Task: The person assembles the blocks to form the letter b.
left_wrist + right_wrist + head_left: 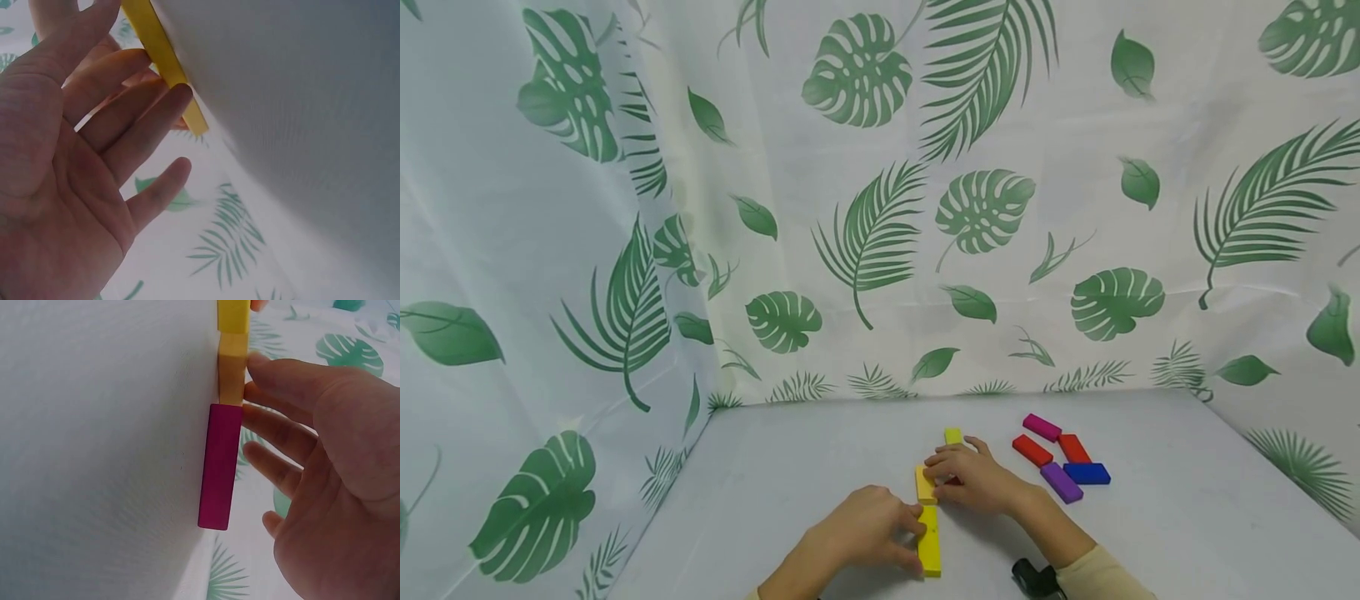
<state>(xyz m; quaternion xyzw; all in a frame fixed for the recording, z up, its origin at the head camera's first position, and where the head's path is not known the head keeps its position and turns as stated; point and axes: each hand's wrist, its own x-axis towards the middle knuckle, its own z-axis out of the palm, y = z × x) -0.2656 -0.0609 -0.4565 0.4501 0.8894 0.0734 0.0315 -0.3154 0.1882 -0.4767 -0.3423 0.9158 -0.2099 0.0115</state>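
Note:
In the head view, a long yellow block point(929, 546) lies in front of an orange-yellow block point(924, 486), nearly end to end. My left hand point(868, 529) touches the yellow block's left side with thumb and fingertips. From the right, my right hand point(977, 477) reaches over the orange-yellow block, its fingertips touching it. A magenta block point(220, 467) shows beside these fingers in the right wrist view; from the head it is mostly hidden under the hand. Just beyond the right hand lies a yellow-green block point(953, 436), partly covered.
Right of the hands lies a loose group: a magenta block point(1042, 427), a red block point(1032, 450), another red block point(1074, 448), a blue block point(1087, 473) and a purple block point(1062, 482). A black device point(1036, 578) sits at the right wrist. Leaf-printed curtains point(880, 358) border the white table point(760, 475).

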